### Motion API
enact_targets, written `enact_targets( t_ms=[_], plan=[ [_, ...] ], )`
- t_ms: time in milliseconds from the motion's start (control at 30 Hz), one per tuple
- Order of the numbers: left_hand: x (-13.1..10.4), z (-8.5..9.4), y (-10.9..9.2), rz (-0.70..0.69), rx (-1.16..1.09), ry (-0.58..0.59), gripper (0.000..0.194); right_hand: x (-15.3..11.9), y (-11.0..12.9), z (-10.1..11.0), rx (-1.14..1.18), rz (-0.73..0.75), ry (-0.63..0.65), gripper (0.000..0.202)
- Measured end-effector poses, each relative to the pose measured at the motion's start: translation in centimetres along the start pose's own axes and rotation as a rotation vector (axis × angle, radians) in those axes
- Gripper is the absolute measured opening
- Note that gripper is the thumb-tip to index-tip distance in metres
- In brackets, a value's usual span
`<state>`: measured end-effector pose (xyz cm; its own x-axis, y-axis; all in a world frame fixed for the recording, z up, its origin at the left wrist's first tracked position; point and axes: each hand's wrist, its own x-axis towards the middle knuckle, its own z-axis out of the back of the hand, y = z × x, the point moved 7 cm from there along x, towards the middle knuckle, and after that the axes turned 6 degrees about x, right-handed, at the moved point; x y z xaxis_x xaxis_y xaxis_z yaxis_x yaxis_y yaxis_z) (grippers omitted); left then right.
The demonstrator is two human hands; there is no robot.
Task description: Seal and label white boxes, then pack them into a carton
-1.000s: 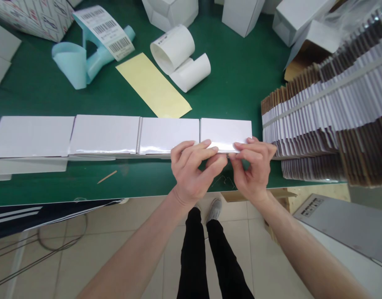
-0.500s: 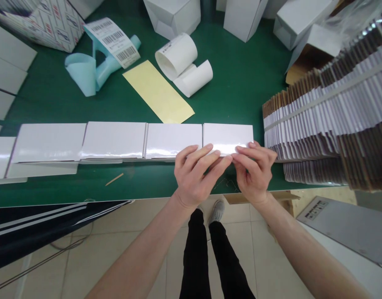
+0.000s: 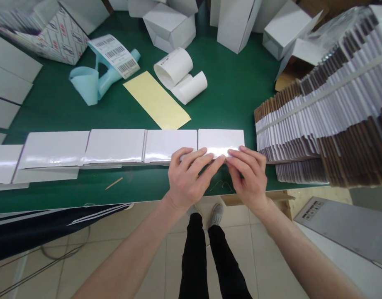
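A row of flat white boxes lies along the near side of the table, and both hands are on the rightmost white box (image 3: pixel 221 137). My left hand (image 3: pixel 191 176) has its fingertips bent over the top near the front edge, reaching across the seam beside the neighbouring white box (image 3: pixel 171 143). My right hand (image 3: pixel 248 172) grips the same front edge toward the right corner. The two index fingers and thumbs nearly meet at the middle of that edge. What lies under the fingers is hidden.
Packed flat cartons (image 3: pixel 302 128) stand on edge at the right. Behind the row lie a yellow sheet (image 3: pixel 156 99), curled white label strips (image 3: pixel 195 87) and a light-blue roll of barcode labels (image 3: pixel 116 58). White boxes (image 3: pixel 170 27) stand at the back of the green table (image 3: pixel 228 95).
The camera view has shifted a little, so the table's contents sit slightly lower. Both hands stay at the front edge of the same box, with only slight finger movement.
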<state>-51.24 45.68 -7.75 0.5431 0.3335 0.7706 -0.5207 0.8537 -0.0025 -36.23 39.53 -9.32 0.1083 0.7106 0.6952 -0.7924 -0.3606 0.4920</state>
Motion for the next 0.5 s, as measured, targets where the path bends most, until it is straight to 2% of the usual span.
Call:
enact_targets(
  t_ms=[133,267,367,433,500],
  plan=[
    [0.3,-0.1,0.0,-0.012,0.001,0.035,0.043,-0.1,0.0,0.1,-0.027,0.025,0.073,0.053],
    [0.6,-0.5,0.0,0.062,0.009,0.105,0.047,0.0,0.3,0.0,-0.119,0.066,0.088,0.053],
    [0.8,-0.4,-0.1,0.14,-0.074,0.169,0.05,0.5,1.0,0.1,-0.217,0.107,0.108,0.051],
    [0.7,0.3,0.0,0.205,-0.155,0.213,0.056,1.1,1.5,0.3,-0.271,0.12,0.162,0.048],
    [0.5,2.1,0.5,0.289,-0.194,0.21,0.057,1.9,2.0,0.5,-0.297,0.11,0.243,0.044]
  ],
)
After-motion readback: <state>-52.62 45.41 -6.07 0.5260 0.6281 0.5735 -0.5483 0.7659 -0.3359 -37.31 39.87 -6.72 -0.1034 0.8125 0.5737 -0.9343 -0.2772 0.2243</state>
